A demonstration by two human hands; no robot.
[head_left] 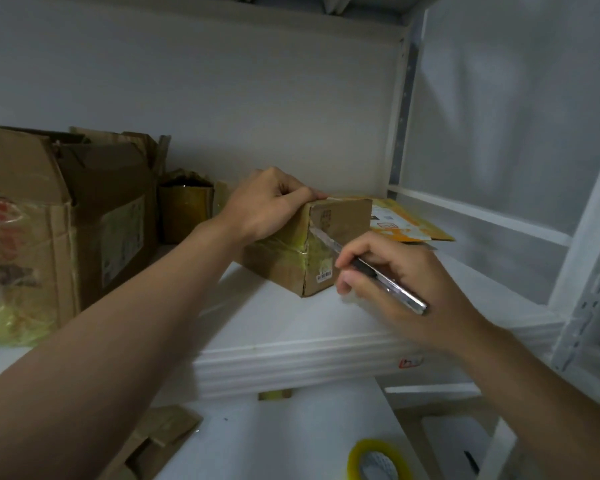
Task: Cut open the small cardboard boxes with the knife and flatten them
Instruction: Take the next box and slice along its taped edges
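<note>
A small brown cardboard box [340, 220] wrapped in yellowish tape stands on the white shelf [291, 327], one corner turned toward me. My left hand [267, 206] grips its top left edge, thumb along the upper rim. My right hand [395, 282] holds a slim metal knife [388, 284] like a pen. The blade tip lies against the taped front face of the box, near its upper corner edge.
A large open cardboard box [66, 216] fills the shelf's left side, with a smaller taped box [184, 206] behind it. Flattened yellow cardboard [406, 223] lies behind the small box. A tape roll [378, 459] and cardboard scraps [160, 434] sit on the lower surface. Shelf uprights [582, 299] stand right.
</note>
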